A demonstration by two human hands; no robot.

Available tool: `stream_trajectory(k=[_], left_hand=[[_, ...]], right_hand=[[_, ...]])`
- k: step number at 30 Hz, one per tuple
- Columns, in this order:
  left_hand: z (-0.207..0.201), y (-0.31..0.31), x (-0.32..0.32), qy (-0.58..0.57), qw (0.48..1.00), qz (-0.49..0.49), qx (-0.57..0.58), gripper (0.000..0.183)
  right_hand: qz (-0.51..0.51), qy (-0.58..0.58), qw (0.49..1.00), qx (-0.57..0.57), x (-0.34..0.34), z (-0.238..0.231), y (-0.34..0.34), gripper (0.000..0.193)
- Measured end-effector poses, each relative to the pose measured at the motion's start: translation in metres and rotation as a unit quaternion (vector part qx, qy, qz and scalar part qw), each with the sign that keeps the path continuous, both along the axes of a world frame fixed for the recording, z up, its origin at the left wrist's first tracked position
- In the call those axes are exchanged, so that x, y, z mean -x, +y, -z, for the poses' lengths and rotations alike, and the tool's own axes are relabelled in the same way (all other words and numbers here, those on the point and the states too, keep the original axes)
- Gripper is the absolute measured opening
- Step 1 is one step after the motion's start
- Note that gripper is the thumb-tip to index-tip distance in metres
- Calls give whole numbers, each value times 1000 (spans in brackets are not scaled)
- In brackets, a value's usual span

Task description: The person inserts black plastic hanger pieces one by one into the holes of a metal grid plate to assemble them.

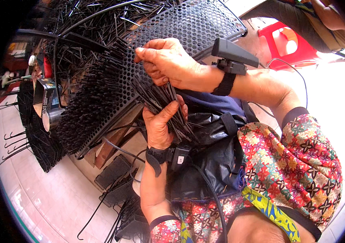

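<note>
A bundle of thin black strips (171, 106) is gripped in my left hand (159, 127), the thumb pressed across it and the strips fanning out above and below. Just over the bundle's upper end, my right hand (174, 65) is closed, with thumb and fingertips pinched together. Whatever sits in that pinch is too small to make out. Both hands are at the near edge of a black tray (188, 26) full of round holes. Many thin black pieces (95, 91) stand packed upright in the tray's left part. A black device is strapped to each of my wrists.
Loose black strips (75, 24) lie heaped beyond the tray. At the left are a small box (47, 95) and a metal can (52, 120). Black blocks with hooked wires (115, 170) lie below. A red plastic stool (271, 38) and another person's leg (298, 24) are at upper right.
</note>
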State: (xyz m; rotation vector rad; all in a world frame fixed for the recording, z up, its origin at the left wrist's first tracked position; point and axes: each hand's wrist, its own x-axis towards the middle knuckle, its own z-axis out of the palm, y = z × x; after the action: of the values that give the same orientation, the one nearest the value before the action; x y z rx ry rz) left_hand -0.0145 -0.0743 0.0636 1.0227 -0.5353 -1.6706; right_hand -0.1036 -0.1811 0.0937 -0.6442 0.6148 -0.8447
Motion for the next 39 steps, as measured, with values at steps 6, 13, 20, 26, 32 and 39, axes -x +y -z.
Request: stream_trajectory(k=[6,13,20,26,32,39], left_hand=[[-13,-2,6,-35,998,-36,28,26],[-24,-1,9,-47,994,-86,38,29],[-29,4,7,-55,995,-77,35,31],[-29,10,2,-36,995,-93,29,34],[-24,10,-4,-36,995,-81,50,40],[-26,12,-6,-21,993,-97,58,34]], right_hand=[[102,37,975,195,11,4,-12,21],[102,163,935,297,44,1,-5,23],[-21,177,959,218,43,-11,-5,13],[26,158,962,222,46,-27,-18,9],[234,224,800,506,27,-25,-60,9],[335,261,610,669,-1,-2,-88,12]])
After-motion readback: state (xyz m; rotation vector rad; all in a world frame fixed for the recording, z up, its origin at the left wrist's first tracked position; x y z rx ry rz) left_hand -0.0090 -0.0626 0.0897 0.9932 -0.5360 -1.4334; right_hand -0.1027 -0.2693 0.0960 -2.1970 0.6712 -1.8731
